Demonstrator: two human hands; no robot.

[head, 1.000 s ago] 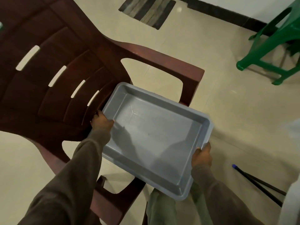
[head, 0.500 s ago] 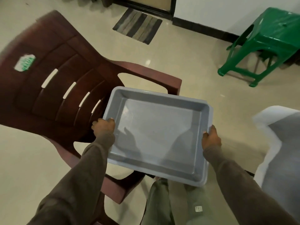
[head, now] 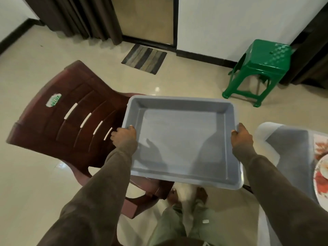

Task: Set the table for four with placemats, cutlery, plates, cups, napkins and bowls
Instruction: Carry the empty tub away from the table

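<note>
Both hands grip a grey tray: the left hand (head: 125, 137) clamps its left rim and the right hand (head: 241, 138) its right rim. The tray (head: 181, 139) is held level above the floor, just right of a dark red chair (head: 67, 121). A worktop (head: 291, 144) with a plate (head: 322, 181) lies at the right edge.

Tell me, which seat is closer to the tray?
The maroon chair, right beside the tray by the left hand; the green stool stands off by the wall.

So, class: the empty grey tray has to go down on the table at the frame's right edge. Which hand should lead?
Probably the right hand: it grips the tray on the side facing the table; the left hand is by the chair.
</note>
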